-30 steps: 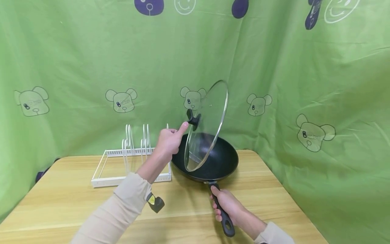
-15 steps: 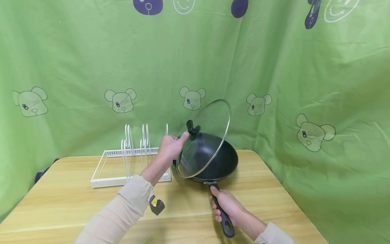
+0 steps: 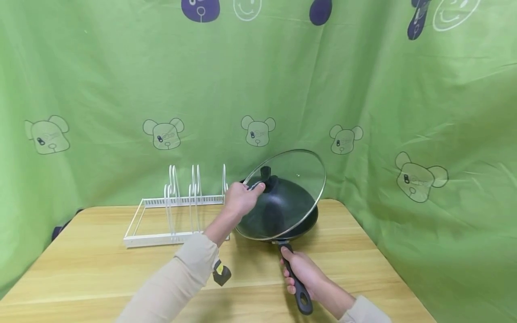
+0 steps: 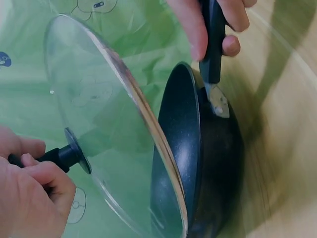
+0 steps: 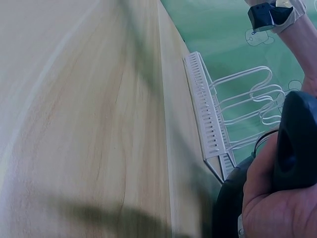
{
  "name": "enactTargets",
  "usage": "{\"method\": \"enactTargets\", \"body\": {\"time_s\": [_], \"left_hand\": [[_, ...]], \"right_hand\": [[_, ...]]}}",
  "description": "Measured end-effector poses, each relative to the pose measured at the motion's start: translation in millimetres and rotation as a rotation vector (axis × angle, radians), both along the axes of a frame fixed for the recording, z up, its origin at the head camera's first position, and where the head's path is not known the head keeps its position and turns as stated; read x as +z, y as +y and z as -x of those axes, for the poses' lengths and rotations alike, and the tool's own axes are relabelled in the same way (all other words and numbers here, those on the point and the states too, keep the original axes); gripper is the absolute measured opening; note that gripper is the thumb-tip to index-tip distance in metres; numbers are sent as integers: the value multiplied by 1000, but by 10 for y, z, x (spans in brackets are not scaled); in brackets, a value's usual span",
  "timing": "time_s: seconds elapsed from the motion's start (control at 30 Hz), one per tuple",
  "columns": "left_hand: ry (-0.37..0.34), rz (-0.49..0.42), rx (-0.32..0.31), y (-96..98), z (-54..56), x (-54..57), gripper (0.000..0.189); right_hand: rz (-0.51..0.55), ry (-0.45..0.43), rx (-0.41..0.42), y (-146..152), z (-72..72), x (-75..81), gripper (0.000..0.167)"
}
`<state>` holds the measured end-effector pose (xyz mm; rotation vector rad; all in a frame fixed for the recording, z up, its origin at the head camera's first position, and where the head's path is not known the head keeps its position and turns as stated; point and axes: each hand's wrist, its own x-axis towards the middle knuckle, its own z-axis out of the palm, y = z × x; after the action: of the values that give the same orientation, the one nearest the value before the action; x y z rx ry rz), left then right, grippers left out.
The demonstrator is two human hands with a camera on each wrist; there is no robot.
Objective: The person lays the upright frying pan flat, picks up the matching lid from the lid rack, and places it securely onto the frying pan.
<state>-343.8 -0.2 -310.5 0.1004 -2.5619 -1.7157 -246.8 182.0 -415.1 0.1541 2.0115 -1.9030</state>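
A glass lid [image 3: 296, 188] with a metal rim is tilted over the black wok [image 3: 311, 222], its left-front edge low at the wok's rim and its far edge raised. My left hand [image 3: 241, 199] grips the lid's black knob [image 4: 62, 157], fingers curled round it in the left wrist view. The wok stands on the table with its long black handle [image 3: 300, 294] pointing toward me. Around that handle my right hand [image 3: 304, 273] is wrapped, thumb along the top. In the right wrist view the handle [image 5: 299, 144] lies in the right palm.
A white wire rack [image 3: 153, 240] with several upright loops stands on the wooden table [image 3: 101, 273], just left of the wok. Green curtains [image 3: 194, 89] hang behind the table and along its right side.
The left hand has moved right and down with the lid, which has tipped from nearly upright to a flatter slant over the wok. The right hand has kept its grip on the handle.
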Motion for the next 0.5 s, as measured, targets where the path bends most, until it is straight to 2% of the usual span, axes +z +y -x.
{"method": "enactTargets", "body": {"time_s": [0.13,0.5], "left_hand": [[38,57,-16,80,-13,-25,58],[89,57,-16,230,-38,-104,42]], "right_hand": [[2,-7,-7,-4,2,-19,35],[24,-4,-11,-21,0,-13,34]]}}
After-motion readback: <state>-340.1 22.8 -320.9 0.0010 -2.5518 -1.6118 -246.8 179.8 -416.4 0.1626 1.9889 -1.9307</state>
